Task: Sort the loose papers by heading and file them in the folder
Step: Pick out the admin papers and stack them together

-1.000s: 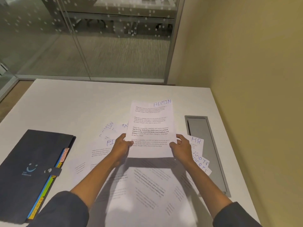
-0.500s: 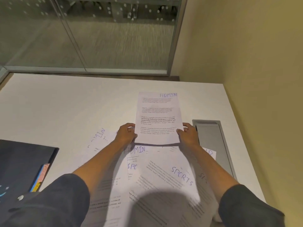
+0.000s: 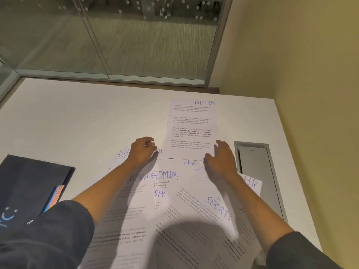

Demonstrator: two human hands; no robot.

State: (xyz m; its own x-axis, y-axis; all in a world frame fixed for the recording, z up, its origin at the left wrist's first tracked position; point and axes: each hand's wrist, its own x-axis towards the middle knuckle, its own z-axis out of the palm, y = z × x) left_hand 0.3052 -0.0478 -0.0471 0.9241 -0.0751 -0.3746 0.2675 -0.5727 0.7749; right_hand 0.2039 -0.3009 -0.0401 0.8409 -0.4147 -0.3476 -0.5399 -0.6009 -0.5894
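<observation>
2 hands at frame centre, flanking 1 ADMIN sheet [image 3: 191, 129] lying flat on the white table [image 3: 77, 117], upper centre-right. My left hand [image 3: 140, 152] sits just left of its lower corner, fingers curled, thumb against fingertips; whether it pinches anything I cannot tell. My right hand [image 3: 220, 158] rests at the lower right corner, fingers relaxed and slightly apart, touching the edge. Loose papers [image 3: 174, 210] headed SPORTS, HR, ADMIN and what reads as FINANCE overlap below, centre to bottom. Dark folder [image 3: 33, 183] at left edge, coloured tabs showing. Grey cable hatch [image 3: 256, 171] at right.

Step, as I judge it: starting the ADMIN pile. Next: pull the other ADMIN sheet from the overlap without dragging its neighbours.
</observation>
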